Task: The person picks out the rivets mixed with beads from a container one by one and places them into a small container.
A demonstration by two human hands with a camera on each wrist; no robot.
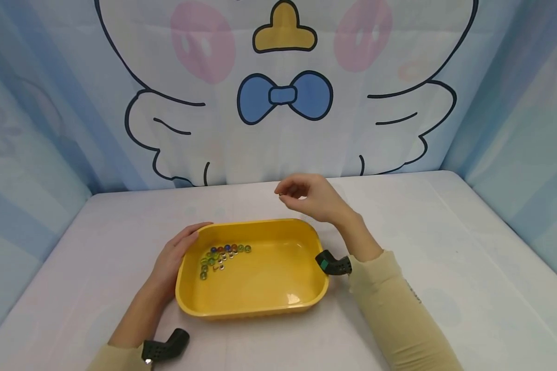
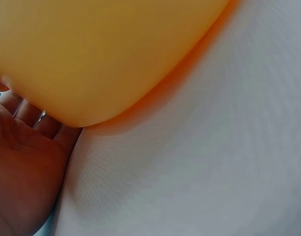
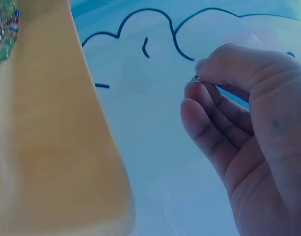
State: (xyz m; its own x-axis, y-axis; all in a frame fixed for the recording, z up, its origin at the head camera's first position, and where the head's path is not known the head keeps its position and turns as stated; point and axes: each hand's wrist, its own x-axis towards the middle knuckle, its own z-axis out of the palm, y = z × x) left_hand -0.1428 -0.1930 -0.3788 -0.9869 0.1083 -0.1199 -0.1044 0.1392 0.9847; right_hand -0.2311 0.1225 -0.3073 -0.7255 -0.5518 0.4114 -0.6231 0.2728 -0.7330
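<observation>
The likeliest mishap is a drop: the right hand (image 1: 313,198), just above the middle of the head view, has thumb and forefinger brought together on a tiny piece (image 3: 196,78), and so slight a pinch could let it slip with a small shift of the fingertips. Since that hand stands past the far rim of the yellow tray (image 1: 255,291), at the frame's lower centre, a lost piece would probably land on the white table (image 1: 445,226) and might roll away. The left hand (image 1: 173,260) lies along the tray's left end, fingers fairly straight against it; how hard it presses I cannot tell, but a careless push could tilt or slide the tray and scatter the glass marbles (image 1: 211,261) and small shiny pieces (image 1: 222,267) grouped in its left half. The head view alone shows that whole group; the right wrist view catches only a few at its upper left corner, yet reveals the pinched piece as small, partly dark, at the fingertips, where the head view gives a mere speck. The left wrist view adds the left palm at lower left, its fingers passing behind the tray wall, but shows nothing inside.
</observation>
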